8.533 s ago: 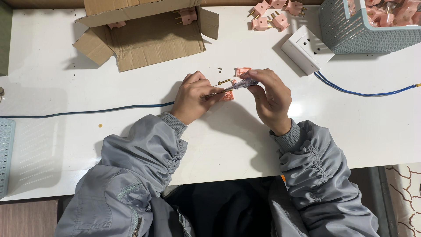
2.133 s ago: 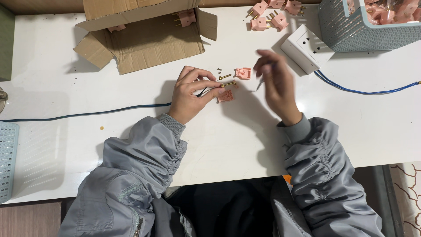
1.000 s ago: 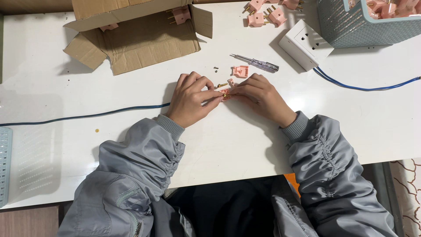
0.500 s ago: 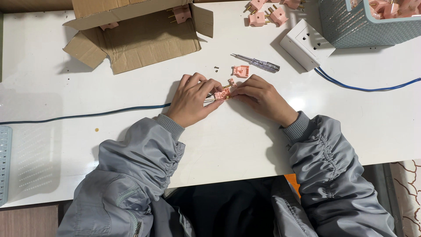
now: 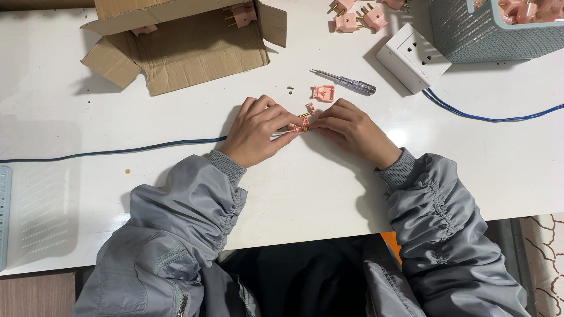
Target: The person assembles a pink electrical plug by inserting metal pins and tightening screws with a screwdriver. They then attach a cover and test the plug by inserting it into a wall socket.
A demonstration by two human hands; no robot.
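since half a second ago little has shifted: my left hand [image 5: 255, 132] and right hand [image 5: 352, 126] stay pressed together over the small pink plug part [image 5: 301, 124] at the middle of the white surface [image 5: 305, 188], and the screwdriver [image 5: 345, 82] that my right hand set down lies just where it lay, beyond my knuckles. two seconds back that hand was still lifted away toward it.

the near edge of the surface runs under my grey sleeves; between my wrists and that edge it is bare white. to the left a blue cable [image 5: 111, 151] runs from my left hand toward the left edge. ahead, an open cardboard box [image 5: 188, 47] sits well apart, and to the right a white socket block [image 5: 411, 56] and a pale blue basket [image 5: 487, 32] stand near the far edge, with loose pink plugs [image 5: 358, 17] beside them.

the plug part is salmon pink with a brass pin showing, resting low against the surface between my fingertips. fingers of both hands are closed round it from either side. a second pink piece [image 5: 323, 93] lies just beyond, with a tiny dark screw [image 5: 290, 90] near it.
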